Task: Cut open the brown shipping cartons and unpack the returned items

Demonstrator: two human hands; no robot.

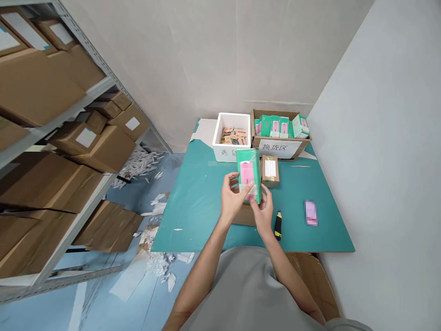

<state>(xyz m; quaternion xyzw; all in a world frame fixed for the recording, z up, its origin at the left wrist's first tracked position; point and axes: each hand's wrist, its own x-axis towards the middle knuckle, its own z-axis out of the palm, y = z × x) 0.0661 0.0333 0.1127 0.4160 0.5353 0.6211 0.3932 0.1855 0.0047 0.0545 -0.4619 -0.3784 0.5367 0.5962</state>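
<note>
Both hands hold a green product box [248, 171] upright above the table; a pink item is pictured on its front. My left hand [233, 195] grips the lower left side, its thumb across the front. My right hand [263, 209] is closed round the lower right corner. Below them lies a brown cardboard box [244, 216], partly hidden by the hands. A small taped carton [270, 172] with a white label stands just behind my right hand. To the right of that hand lies a yellow and black utility knife [278, 225].
At the back of the green table [200, 202] stand a white foam box [232, 120] with small packets and a labelled carton [303, 149] of green boxes. A blurred pink object [310, 213] lies right. Shelves of cartons [103, 156] rise left; paper scraps [156, 257] litter the floor.
</note>
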